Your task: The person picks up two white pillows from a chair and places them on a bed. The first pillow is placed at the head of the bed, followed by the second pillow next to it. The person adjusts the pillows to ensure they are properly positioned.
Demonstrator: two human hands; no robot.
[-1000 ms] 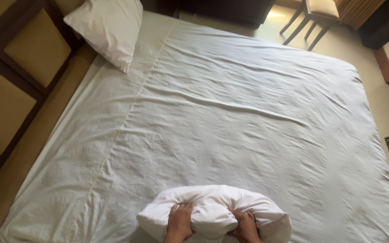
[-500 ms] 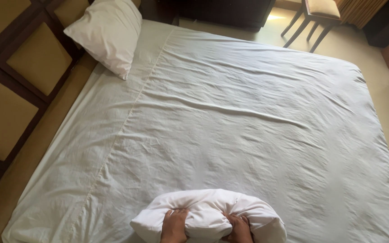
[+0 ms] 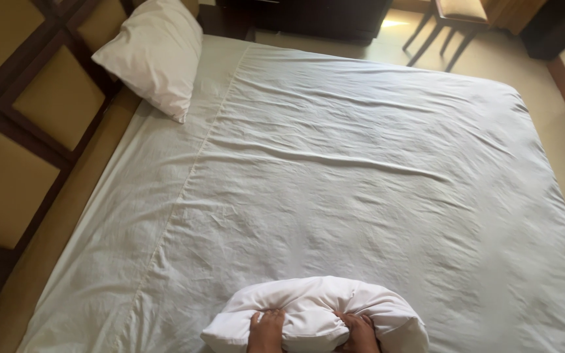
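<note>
Gripping a bunched white pillow (image 3: 315, 314), left hand (image 3: 266, 330) and right hand (image 3: 359, 332) have carried it slightly leftward along the bed (image 3: 361, 176); second pillow (image 3: 155, 55) unmoved.

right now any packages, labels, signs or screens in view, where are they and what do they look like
None can be seen: no package, label, sign or screen.
What shows is plain: a white pillow gripped by the left hand and right hand at the near edge of the white-sheeted bed, and a second white pillow against the brown panelled headboard.
</note>
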